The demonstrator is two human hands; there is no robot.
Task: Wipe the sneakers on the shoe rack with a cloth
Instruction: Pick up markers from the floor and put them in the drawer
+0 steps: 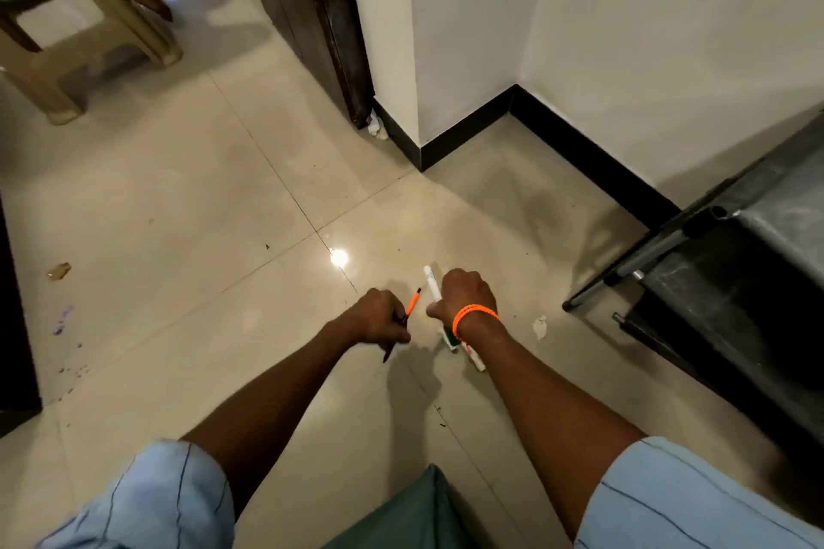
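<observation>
So both our hands are full of pens right now: the left hand pinches an orange pen, and the right hand is wrapped round a white marker plus a couple more, probably just getting clutter off the floor first. The rack sits well right of that hand, black and dusty-looking. We can't spot any sneakers or cloth.
</observation>
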